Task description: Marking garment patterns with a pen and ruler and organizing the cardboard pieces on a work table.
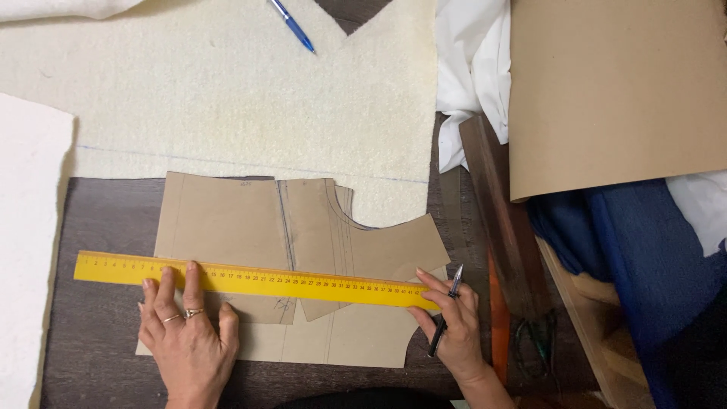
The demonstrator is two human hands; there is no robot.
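Yellow ruler (254, 281) pinned by left hand (188, 333) flat fingers, right hand (453, 326) gripping pen (446, 310) at its end

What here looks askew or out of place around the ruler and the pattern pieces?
Little stands out. The yellow ruler lies slightly slanted across the brown paper pattern pieces, pinned by the left hand while the right hand holds a dark pen. A blue pen lies loose on the cream fleece, apart from the work.
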